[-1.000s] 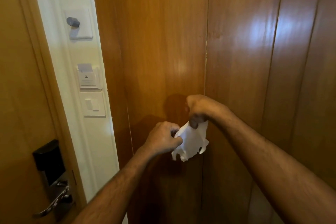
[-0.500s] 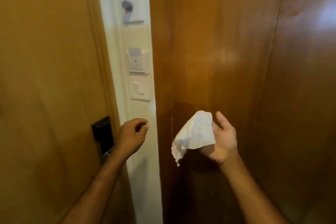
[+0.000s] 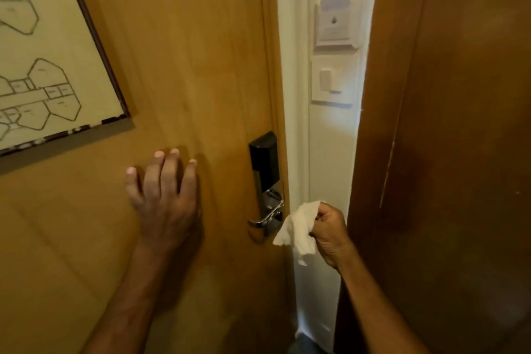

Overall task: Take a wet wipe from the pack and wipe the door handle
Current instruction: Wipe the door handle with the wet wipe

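Observation:
A silver lever door handle (image 3: 265,217) sits on a metal plate under a black lock box (image 3: 264,161) at the right edge of a light wooden door (image 3: 186,66). My right hand (image 3: 330,231) is closed around a crumpled white wet wipe (image 3: 297,227), held just right of the handle; whether the wipe touches it is unclear. My left hand (image 3: 163,195) lies flat on the door with fingers spread, left of the handle. The wipe pack is out of view.
A framed floor plan (image 3: 43,52) hangs on the door at upper left. A white wall strip carries a key-card holder (image 3: 336,20) and a light switch (image 3: 333,80). A dark wooden panel (image 3: 445,123) fills the right side, close to my right arm.
The view has swung left onto the door. My left hand went from hovering to flat on the door. My right hand closed on the wipe and carried it left, beside the handle.

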